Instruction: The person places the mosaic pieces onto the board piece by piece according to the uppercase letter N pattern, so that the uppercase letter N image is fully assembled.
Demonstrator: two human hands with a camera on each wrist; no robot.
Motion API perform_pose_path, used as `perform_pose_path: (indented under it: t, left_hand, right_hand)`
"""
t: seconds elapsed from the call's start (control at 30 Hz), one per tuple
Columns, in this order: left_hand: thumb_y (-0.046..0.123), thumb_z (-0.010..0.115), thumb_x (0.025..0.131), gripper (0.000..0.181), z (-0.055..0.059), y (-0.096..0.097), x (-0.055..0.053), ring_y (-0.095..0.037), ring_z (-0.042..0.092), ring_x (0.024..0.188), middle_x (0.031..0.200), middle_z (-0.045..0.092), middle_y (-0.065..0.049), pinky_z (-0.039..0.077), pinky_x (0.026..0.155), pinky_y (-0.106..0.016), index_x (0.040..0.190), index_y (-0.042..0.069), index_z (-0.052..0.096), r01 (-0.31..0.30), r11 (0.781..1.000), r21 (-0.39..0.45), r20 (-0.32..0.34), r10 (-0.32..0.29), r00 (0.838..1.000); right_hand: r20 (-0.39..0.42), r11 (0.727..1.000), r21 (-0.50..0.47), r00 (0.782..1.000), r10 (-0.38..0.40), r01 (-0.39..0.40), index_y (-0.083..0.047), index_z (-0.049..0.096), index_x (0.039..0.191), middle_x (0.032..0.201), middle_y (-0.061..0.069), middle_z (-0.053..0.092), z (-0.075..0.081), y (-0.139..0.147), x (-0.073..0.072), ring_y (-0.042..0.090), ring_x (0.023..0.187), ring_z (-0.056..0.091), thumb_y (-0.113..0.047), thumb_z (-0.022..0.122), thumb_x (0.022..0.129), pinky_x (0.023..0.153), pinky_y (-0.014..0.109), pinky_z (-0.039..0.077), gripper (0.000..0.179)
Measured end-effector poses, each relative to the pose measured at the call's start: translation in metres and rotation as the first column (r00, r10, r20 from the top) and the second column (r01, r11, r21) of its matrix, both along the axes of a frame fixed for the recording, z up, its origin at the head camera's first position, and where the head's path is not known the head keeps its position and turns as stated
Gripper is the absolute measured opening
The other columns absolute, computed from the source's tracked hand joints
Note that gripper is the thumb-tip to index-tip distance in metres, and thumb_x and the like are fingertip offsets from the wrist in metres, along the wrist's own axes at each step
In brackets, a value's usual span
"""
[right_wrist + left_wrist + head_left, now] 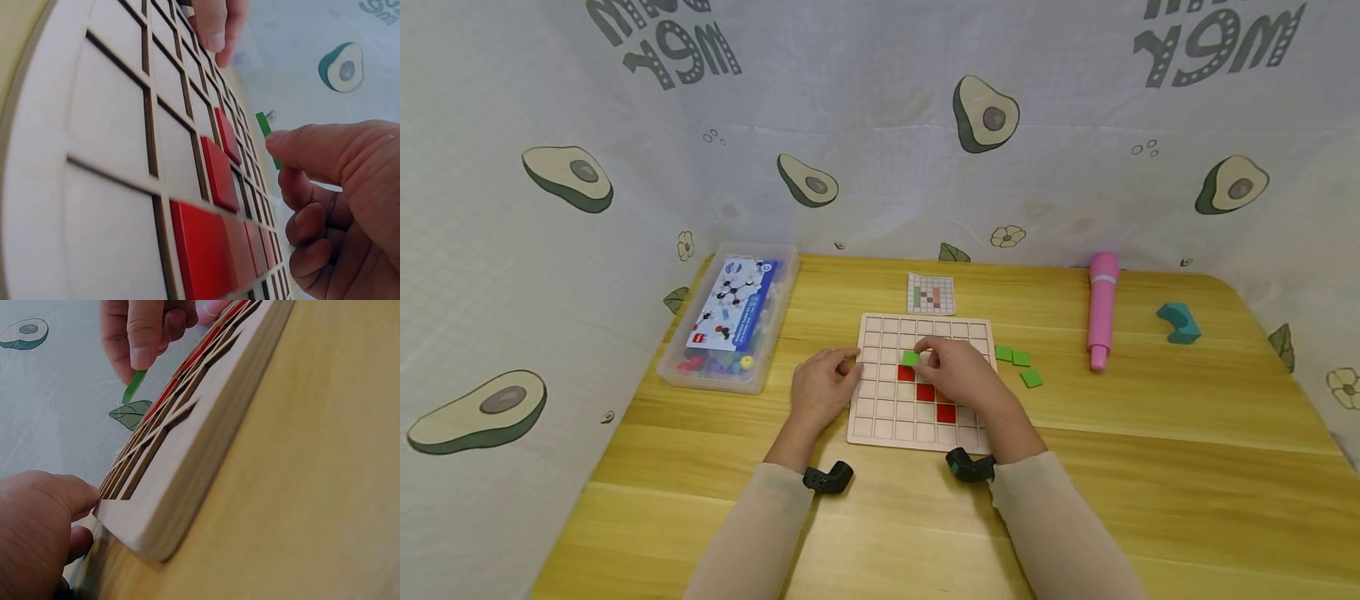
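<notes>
- One green square tile (910, 358) is held just above the wooden grid board (885, 387), over its middle area and near the uppermost visible red tile.
- Tile pinched between thumb and fingertip of the right hand (964, 375); its remaining fingers are curled in toward the palm.
- Left hand (822, 388) rested at the board's left edge, thumb and fingertips touching it, fingers loosely bent, nothing lifted.
- At least three red square tiles (925, 392) are seated in board cells along a diagonal; part of this area is covered by the right hand.
- Three loose green tiles (1021, 358) are noted on the wooden table (880, 517), just right of the board.
- Printed pattern card (931, 295) placed behind the board.
- Clear plastic case (764, 333), molecule-picture label on lid, located to the left.
- Pink microphone-shaped object (1102, 312) and teal arch block (1182, 325) located farther right.
</notes>
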State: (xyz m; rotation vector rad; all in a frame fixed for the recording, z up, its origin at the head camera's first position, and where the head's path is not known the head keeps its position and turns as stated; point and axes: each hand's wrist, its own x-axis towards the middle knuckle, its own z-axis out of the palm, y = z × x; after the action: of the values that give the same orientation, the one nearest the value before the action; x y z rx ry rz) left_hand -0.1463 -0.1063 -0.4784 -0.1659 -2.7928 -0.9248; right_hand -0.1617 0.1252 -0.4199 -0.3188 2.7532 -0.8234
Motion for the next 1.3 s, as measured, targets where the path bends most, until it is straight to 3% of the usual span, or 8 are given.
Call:
perform_pose_path:
  t: [0.4, 0.9, 1.3]
  left_hand:
    - [0.036, 0.068, 0.097, 0.030, -0.002, 0.001, -0.001, -0.016, 0.060, 0.074, 0.085, 0.068, 0.003, 0.043, 0.076, -0.036, 0.122, 0.021, 0.076, -0.004, 1.000, -0.001, 0.004, 0.004, 1.000]
    - [0.036, 0.067, 0.098, 0.030, -0.002, 0.000, -0.002, -0.015, 0.059, 0.073, 0.085, 0.067, 0.004, 0.040, 0.074, -0.034, 0.122, 0.021, 0.076, -0.004, 1.000, -0.014, 0.007, 0.004, 1.000]
    - [0.036, 0.067, 0.098, 0.030, -0.001, 0.000, -0.002, -0.014, 0.057, 0.071, 0.083, 0.065, 0.004, 0.040, 0.073, -0.033, 0.121, 0.021, 0.076, -0.001, 1.000, -0.019, 0.003, 0.001, 1.000]
  right_hand:
    - [-0.042, 0.994, 0.099, 0.998, 0.055, -0.050, -0.012, 0.070, 0.123, 0.078, 0.000, 0.065, -0.004, -0.025, -0.012, 0.015, 0.064, 0.054, -0.026, 0.068, 0.098, 0.064, 0.029, 0.044, 0.029]
    - [-0.013, 0.990, 0.136, 0.999, 0.031, -0.029, -0.014, 0.069, 0.126, 0.074, 0.001, 0.066, -0.006, -0.039, -0.021, 0.017, 0.063, 0.054, -0.024, 0.065, 0.098, 0.062, 0.030, 0.041, 0.030]
    - [-0.016, 0.988, 0.153, 1.000, 0.014, -0.012, -0.014, 0.070, 0.126, 0.080, 0.002, 0.071, -0.006, -0.043, -0.022, 0.018, 0.063, 0.054, -0.021, 0.065, 0.097, 0.063, 0.031, 0.041, 0.030]
